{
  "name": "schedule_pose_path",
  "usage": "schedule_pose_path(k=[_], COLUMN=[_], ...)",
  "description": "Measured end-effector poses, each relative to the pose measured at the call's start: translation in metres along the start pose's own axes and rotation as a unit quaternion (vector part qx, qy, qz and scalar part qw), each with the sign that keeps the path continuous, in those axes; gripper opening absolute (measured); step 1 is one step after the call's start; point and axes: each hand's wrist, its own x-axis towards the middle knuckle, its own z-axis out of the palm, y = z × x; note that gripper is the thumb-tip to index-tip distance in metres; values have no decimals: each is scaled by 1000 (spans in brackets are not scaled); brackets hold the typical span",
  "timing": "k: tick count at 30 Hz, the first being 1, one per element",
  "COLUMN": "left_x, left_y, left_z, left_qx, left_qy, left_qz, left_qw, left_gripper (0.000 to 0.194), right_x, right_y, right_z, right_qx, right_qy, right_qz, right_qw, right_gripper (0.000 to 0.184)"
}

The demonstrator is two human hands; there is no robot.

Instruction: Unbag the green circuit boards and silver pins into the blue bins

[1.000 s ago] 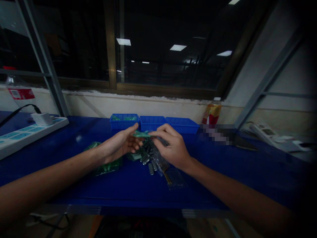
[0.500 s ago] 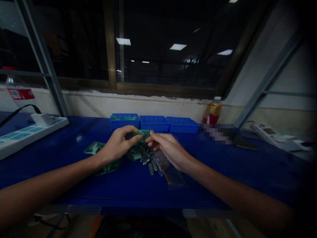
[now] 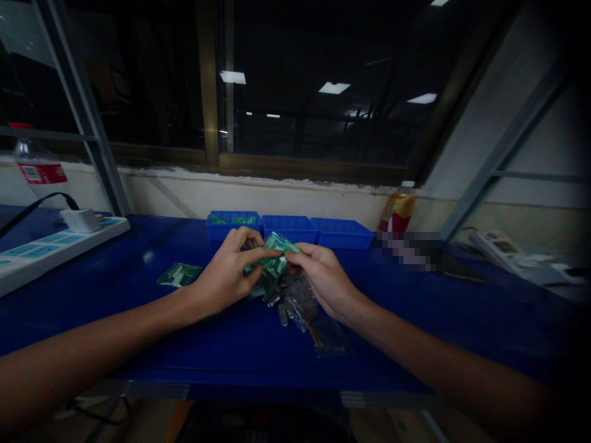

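Observation:
A small green-tinted plastic bag point(image 3: 276, 242) with something pale inside is up between my hands. My right hand point(image 3: 325, 274) pinches its right edge between thumb and fingers. My left hand point(image 3: 226, 267) has its fingers spread, the index stretched across the bag's front and touching it, the thumb apart below. Under the hands lies a pile of small metal parts point(image 3: 283, 314), more green bags and a clear bag point(image 3: 300, 301), partly covered by my fingers. Close by is another clear bag point(image 3: 330, 338) with thin brass-coloured pieces. Left of my left wrist lies a green bag point(image 3: 179, 275).
Three blue bins stand in a row behind my hands: the left bin point(image 3: 233, 231) with green bags in it, the middle bin point(image 3: 290, 231) and the right bin point(image 3: 341, 235). A power strip point(image 3: 60, 246) lies at left, a dark flat object point(image 3: 462, 267) at right. Bottles stand near the wall.
The green bag has been lifted slightly and turned more upright in my right hand. My left fingers have spread from a pinch, and the index now reaches over the bag.

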Motion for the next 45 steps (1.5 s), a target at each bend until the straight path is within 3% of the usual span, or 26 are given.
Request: schedule_pose_path(k=[8, 11, 13, 15, 17, 19, 21, 22, 24, 27, 30, 33, 37, 40, 42, 45], left_x=[2, 4, 6, 8, 10, 10, 10, 10, 10, 8, 4, 1, 1, 3, 5, 7], left_y=[4, 5, 5, 5, 5, 5, 5, 5, 5, 4, 5, 7, 7, 6, 6, 7], left_z=[-2, -4, -6, -6, -5, -3, -1, 0, 1, 0, -1, -1, 1, 0, -1, -1], left_qx=[-18, -52, -113, -231, -381, -496, -545, -549, -527, -427, -240, -86, -46, -127, -236, -408], left_qy=[12, 7, -11, -38, -59, -63, -55, -48, -35, -18, -18, -47, -75, -86, -97, -93], left_qz=[-18, -63, -127, -223, -313, -363, -379, -379, -370, -315, -193, -84, -59, -116, -196, -316], left_qw=[1000, 997, 985, 946, 868, 786, 746, 743, 765, 847, 951, 992, 994, 981, 947, 851], left_gripper=[30, 20, 17, 28, 39, 36, 25, 21, 17, 18, 13, 16, 19, 17, 24, 38], right_x=[3, 5, 4, 1, -2, -4, -5, -5, -3, -1, -1, -1, -1, -1, -3, -5], right_y=[3, 4, 2, -2, -4, -5, -3, -2, 0, 0, -2, -4, -2, -1, -1, -1], right_z=[-2, -7, -10, -12, -12, -11, -10, -9, -9, -9, -9, -7, -5, -5, -6, -7], right_qx=[-62, -132, -198, -268, -318, -340, -350, -354, -356, -324, -245, -201, -237, -283, -325, -382], right_qy=[37, 60, 77, 83, 76, 60, 44, 39, 39, 39, 13, -16, -25, -19, -17, -27], right_qz=[-94, -165, -227, -288, -335, -362, -375, -377, -368, -297, -190, -127, -140, -208, -268, -336], right_qw=[993, 976, 951, 915, 884, 866, 857, 855, 858, 897, 951, 971, 961, 936, 907, 861], right_gripper=[14, 15, 15, 16, 20, 25, 28, 30, 30, 21, 17, 25, 16, 19, 23, 30])
